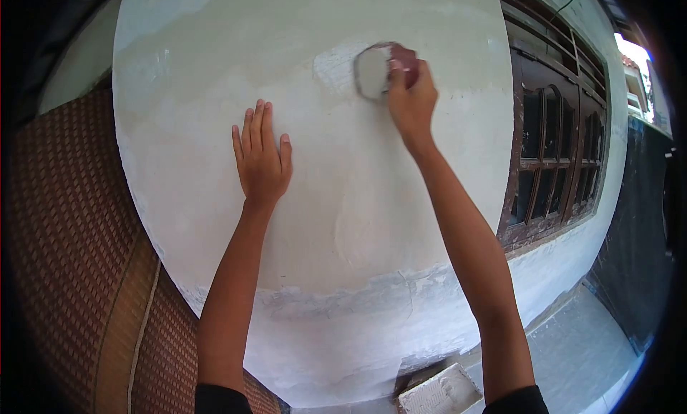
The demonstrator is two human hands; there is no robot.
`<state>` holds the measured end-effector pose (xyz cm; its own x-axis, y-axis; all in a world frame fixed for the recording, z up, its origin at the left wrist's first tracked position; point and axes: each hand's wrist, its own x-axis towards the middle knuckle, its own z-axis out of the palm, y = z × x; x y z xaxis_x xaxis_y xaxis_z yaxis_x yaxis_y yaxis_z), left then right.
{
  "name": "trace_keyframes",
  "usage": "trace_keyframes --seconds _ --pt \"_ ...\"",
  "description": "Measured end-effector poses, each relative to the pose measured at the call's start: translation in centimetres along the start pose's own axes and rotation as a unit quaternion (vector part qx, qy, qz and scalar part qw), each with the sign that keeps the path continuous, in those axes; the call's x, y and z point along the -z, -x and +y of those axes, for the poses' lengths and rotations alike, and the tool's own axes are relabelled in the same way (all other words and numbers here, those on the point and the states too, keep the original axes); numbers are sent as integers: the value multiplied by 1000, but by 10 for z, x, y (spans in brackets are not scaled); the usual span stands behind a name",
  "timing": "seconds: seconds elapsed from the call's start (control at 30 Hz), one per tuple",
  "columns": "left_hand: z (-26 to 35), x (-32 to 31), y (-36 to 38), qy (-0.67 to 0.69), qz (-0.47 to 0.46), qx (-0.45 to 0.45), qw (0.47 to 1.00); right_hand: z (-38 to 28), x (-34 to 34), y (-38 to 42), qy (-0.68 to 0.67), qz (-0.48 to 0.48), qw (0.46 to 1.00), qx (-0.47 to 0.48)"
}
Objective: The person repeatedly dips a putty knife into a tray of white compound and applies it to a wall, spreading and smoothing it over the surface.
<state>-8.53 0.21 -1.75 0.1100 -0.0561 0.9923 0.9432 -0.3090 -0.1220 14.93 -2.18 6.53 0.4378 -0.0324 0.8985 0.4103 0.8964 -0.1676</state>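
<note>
My left hand (262, 160) lies flat against the pale plastered wall (322, 221), fingers stretched upward and thumb apart, holding nothing. Higher up and to the right, my right hand (413, 99) grips what looks like a piece of sandpaper (373, 72). One part of it is dusty grey with a dark edge, another reddish brown. Motion blurs its outline, and it lies at the wall's surface. Just left of it, a whitish scuffed patch (334, 69) shows on the greyish-beige coating.
A brown wooden window (547, 128) with glass panes and bars is set in the wall at right. Brown woven panelling (64, 235) stands at left. Below, a whitish, stained tray (441, 392) sits near the wall's foot on grey tile floor (572, 342). A dark panel (637, 221) rises far right.
</note>
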Motion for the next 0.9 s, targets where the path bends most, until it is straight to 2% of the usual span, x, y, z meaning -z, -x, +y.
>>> trace_keyframes --seconds 0.07,0.1,0.17,0.23,0.3,0.37,0.4,0.43,0.5,0.53,0.57,0.63,0.67,0.7,0.77,0.83,0.87,0.9 --pt "0 2 0 6 1 0 1000 4 -9 10 37 -80 995 36" --pt "0 2 0 6 0 -1 1000 8 -8 9 38 -79 996 35" --pt "-2 1 0 7 -2 -3 1000 16 -6 0 148 -60 987 -3" --pt "-1 0 2 2 2 -4 1000 5 5 -8 90 12 995 -38" --pt "-1 0 1 -4 6 -4 1000 -9 2 -5 13 29 998 -54" --pt "0 1 1 4 -2 1 1000 -11 -8 5 7 -41 999 21" --pt "-1 1 1 5 -3 1 1000 -5 -12 8 82 -88 992 32" --pt "-2 1 1 8 0 -2 1000 3 -12 6 83 -88 992 32" --pt "-2 1 2 12 4 -4 1000 5 -8 -5 146 -9 989 8" --pt "-1 0 3 8 4 -2 1000 1 -4 -11 119 23 992 -40" --pt "-1 0 2 3 5 -1 1000 -4 -6 -11 116 22 992 -37" --pt "-1 1 1 3 4 1 1000 -14 -12 -4 -1 23 999 -41" --pt "0 1 1 5 1 3 1000 -10 -19 0 8 -26 999 -26" --pt "-1 1 1 6 1 4 1000 -13 -23 4 26 -72 996 36" --pt "-3 1 2 10 4 -6 1000 -3 -27 1 136 -123 982 51" --pt "-2 1 2 9 5 -5 1000 -4 -24 -13 124 -57 991 -13" --pt "-2 1 2 6 4 -4 1000 -3 -22 -17 102 -4 995 -15" --pt "-2 1 2 5 6 -3 1000 -9 -24 -16 101 -4 995 -13"
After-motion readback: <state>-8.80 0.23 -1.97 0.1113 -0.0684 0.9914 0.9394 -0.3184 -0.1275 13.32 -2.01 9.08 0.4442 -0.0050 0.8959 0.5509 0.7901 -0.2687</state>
